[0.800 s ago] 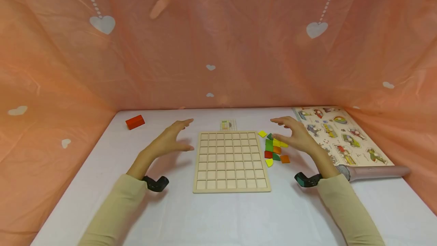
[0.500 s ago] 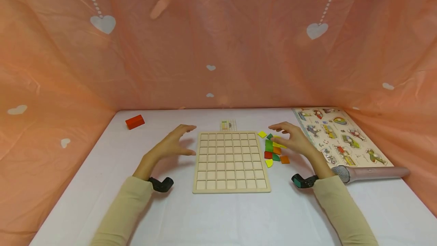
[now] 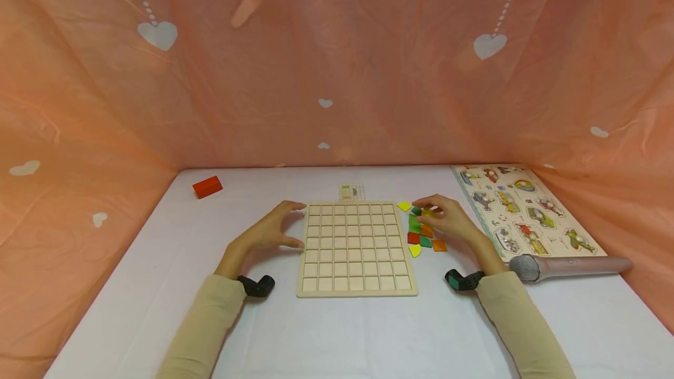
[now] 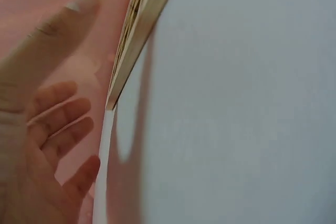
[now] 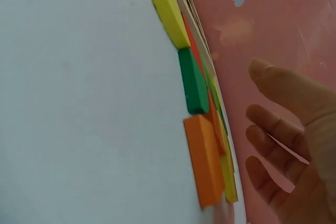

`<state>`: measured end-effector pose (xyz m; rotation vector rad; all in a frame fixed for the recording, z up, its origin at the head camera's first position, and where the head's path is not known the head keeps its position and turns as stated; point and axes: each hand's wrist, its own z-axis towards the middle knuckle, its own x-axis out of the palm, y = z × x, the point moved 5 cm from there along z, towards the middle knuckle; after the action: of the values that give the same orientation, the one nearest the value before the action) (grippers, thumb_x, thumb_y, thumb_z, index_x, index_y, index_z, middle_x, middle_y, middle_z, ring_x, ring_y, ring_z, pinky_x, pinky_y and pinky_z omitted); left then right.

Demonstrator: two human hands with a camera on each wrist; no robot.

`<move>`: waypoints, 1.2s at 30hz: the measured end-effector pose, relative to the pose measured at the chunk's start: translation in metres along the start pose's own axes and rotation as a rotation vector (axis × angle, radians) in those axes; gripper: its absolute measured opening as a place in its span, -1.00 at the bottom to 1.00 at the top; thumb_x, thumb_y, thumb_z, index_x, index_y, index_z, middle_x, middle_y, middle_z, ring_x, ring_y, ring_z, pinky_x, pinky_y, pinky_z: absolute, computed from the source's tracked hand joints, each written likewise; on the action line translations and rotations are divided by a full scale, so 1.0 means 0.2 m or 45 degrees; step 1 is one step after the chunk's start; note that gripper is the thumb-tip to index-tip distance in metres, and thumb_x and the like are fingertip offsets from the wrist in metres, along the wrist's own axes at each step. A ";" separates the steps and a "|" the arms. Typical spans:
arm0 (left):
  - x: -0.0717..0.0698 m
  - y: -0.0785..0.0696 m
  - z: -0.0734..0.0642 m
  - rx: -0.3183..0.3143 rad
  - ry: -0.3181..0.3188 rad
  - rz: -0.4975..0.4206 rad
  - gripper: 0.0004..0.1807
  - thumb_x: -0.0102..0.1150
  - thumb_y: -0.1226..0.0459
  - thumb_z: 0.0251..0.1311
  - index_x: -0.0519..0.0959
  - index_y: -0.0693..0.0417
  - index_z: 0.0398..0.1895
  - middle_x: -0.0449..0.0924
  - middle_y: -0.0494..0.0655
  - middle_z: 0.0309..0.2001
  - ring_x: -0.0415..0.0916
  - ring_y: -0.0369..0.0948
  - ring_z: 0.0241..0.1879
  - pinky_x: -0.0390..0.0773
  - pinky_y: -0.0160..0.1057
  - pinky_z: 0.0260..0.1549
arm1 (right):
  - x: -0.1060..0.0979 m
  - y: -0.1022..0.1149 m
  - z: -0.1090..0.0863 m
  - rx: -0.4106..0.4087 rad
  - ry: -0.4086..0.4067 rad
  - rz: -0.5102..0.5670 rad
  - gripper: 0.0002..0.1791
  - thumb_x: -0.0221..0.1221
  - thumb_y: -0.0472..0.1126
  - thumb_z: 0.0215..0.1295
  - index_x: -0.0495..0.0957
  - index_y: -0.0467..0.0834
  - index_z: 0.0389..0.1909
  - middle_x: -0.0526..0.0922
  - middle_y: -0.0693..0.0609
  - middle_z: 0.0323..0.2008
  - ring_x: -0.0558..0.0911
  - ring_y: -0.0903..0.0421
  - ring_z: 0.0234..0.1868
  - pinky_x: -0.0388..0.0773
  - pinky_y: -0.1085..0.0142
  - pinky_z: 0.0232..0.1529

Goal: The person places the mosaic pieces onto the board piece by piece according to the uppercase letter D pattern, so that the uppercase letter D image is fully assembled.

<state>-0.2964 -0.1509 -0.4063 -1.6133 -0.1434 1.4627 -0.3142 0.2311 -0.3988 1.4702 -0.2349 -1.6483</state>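
A square wooden grid board (image 3: 355, 293) lies in the middle of the table. My left hand (image 3: 265, 231) is beside its left edge, thumb and fingers spread apart; the left wrist view shows the hand (image 4: 42, 129) holding nothing, near the board's rim (image 4: 139, 35). Over the coloured pieces right of the board is my right hand (image 3: 450, 218), fingers loosely bent. In the right wrist view this hand (image 5: 294, 145) is apart from the orange piece (image 5: 203, 161), the green piece (image 5: 193, 82) and the yellow piece (image 5: 167, 9). It partly hides some pieces in the head view.
Behind the board lies a small printed grid card (image 3: 351, 192). A red block (image 3: 207, 187) sits at the back left. On the right are a picture puzzle board (image 3: 518, 209) and a microphone (image 3: 574, 266). Pink curtains (image 3: 337, 75) hang around the table.
My left hand has moved right and slightly nearer, up to the board's left edge. My right hand has shifted slightly left and down over the pieces. The board and pieces stay put.
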 end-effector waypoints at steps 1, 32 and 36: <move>0.01 0.00 0.00 -0.009 0.007 -0.004 -0.04 0.52 0.14 -0.24 0.26 0.25 0.28 0.25 0.16 0.25 0.12 0.06 0.30 0.07 0.08 0.31 | 0.00 -0.01 0.00 0.015 0.006 0.002 -0.62 0.30 -0.18 0.14 0.57 -0.18 -0.01 0.62 -0.08 -0.09 0.52 -0.01 -0.08 0.52 0.05 -0.07; 0.05 0.01 0.03 -0.002 0.126 0.133 0.00 0.53 0.09 -0.28 0.27 0.30 0.27 0.21 0.18 0.26 0.14 0.05 0.29 0.14 0.03 0.30 | 0.08 -0.05 0.01 0.052 0.061 -0.036 -0.79 0.23 -0.30 0.19 0.65 -0.20 -0.14 0.56 -0.06 -0.19 0.49 -0.02 -0.09 0.43 0.05 0.01; 0.04 0.00 0.04 0.016 0.138 0.177 -0.01 0.54 0.10 -0.29 0.29 0.35 0.24 0.22 0.22 0.24 0.16 0.09 0.27 0.17 0.06 0.28 | 0.07 -0.05 0.02 0.072 0.074 -0.058 -0.79 0.24 -0.28 0.19 0.65 -0.20 -0.14 0.57 -0.05 -0.20 0.48 -0.01 -0.10 0.43 0.09 -0.02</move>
<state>-0.3002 -0.1421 -0.4107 -1.7165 0.0407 1.4727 -0.3202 0.2251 -0.4143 1.5742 -0.2191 -1.6439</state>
